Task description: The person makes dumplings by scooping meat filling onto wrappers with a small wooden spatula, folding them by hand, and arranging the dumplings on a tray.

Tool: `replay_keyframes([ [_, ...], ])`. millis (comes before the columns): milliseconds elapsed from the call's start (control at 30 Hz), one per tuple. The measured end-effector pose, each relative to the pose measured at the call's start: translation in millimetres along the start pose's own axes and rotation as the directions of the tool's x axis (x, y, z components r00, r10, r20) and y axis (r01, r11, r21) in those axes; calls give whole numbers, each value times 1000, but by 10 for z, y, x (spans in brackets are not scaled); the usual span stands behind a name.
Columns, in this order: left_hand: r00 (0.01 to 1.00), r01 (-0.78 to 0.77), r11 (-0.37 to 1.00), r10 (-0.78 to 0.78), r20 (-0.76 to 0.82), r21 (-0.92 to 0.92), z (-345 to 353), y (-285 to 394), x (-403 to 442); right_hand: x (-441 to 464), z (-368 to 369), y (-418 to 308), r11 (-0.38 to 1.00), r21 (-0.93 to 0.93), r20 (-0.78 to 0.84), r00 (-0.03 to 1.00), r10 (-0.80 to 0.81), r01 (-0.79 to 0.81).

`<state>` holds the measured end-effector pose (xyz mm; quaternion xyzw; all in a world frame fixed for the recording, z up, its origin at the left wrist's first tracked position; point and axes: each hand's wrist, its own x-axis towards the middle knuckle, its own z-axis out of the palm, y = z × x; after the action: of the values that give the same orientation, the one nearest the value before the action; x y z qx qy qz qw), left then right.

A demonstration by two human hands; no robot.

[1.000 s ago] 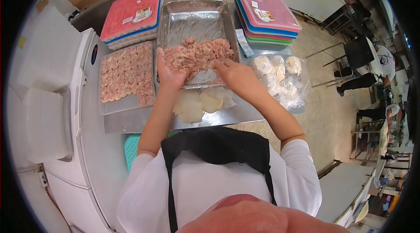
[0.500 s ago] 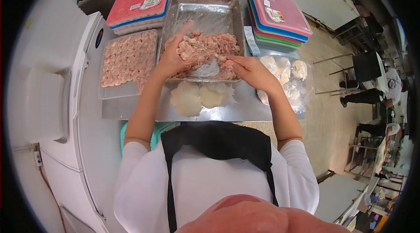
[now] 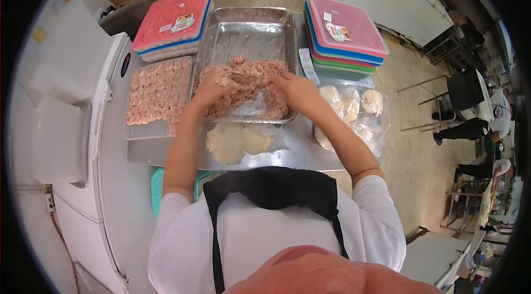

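A deep metal tray [image 3: 249,31] holds a mound of ground meat [image 3: 271,100] in its near half. Over the meat's left side, my left hand [image 3: 211,90] is curled around what looks like a meat-filled dumpling wrapper, mostly hidden by the fingers. My right hand [image 3: 296,90] is closed at the right of the mound. A thin, flat strip like a spatula blade runs from it toward my left hand; its kind is not clear. Pale round wrappers [image 3: 227,143] lie on the metal table [image 3: 157,151] in front of the tray. Rows of meat dumplings [image 3: 155,92] fill most of a clear plastic tray on the left.
Lidded containers with a red top [image 3: 166,20] are stacked at the back left. Another stack with a pink lid [image 3: 348,23] stands at the back right. Bagged pale wrappers [image 3: 362,106] lie at the right. A white refrigerator [image 3: 110,145] borders the left side; people work far right.
The camera view has tilted, so the table appears lower. My left hand has turned over from palm-up with its fingers extended and curled inward; both hands are now lower over the meat.
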<state>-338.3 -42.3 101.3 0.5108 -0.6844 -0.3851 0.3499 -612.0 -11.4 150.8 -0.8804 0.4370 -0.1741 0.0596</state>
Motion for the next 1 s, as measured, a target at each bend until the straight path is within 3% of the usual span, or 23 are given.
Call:
replay_keyframes([
  [33, 992, 128, 989, -129, -10, -81, 21, -26, 0, -46, 49, -91, 999, 32, -57, 998, -32, 34],
  [67, 997, 83, 996, -83, 7, -33, 31, -76, 29, -49, 111, -131, 996, 62, -111, 992, -63, 70],
  [133, 998, 3, 998, -6, 60, 59, 70, -171, 16, -51, 459, 91, 998, -66, 9, 1000, -3, 4],
  [200, 982, 187, 982, -188, 36, 17, 99, 153, -121, -46, 722, 519, 978, -183, 65, 992, 112, -98],
  [267, 985, 174, 983, -174, -6, 58, 44, 348, -158, -120, 476, 543, 992, -28, 121, 985, 123, -120],
  [333, 999, -17, 984, 25, -41, 176, 18, 394, -212, -172, 203, 496, 984, 21, 150, 974, 170, -175],
  [433, 963, -235, 960, 251, -96, 153, 47, 617, -269, -208, -164, 441, 889, 415, 88, 981, 175, -196],
  [533, 989, -147, 976, 140, 56, 162, 80, 645, -253, -246, 35, 319, 814, 581, 17, 999, -40, 23],
  [633, 937, -324, 912, 273, 217, 251, 34, 598, -146, -258, 230, 235, 791, 606, -6, 994, -106, 87],
  [767, 980, -199, 953, 187, 72, 230, 144, 649, -207, -307, -259, 125, 990, 139, -77, 997, -9, 20],
  [867, 979, -203, 954, 196, 53, 221, 122, 609, -211, -377, -212, -113, 997, 81, -27, 1000, 15, -13],
  [933, 971, -236, 945, 220, 94, 227, 115, 585, -198, -350, -261, -44, 992, 126, -54, 999, 8, -1],
  [1000, 988, -152, 977, 147, 42, 149, 73, 589, -296, -338, -391, 34, 978, 208, -60, 998, 20, -7],
])
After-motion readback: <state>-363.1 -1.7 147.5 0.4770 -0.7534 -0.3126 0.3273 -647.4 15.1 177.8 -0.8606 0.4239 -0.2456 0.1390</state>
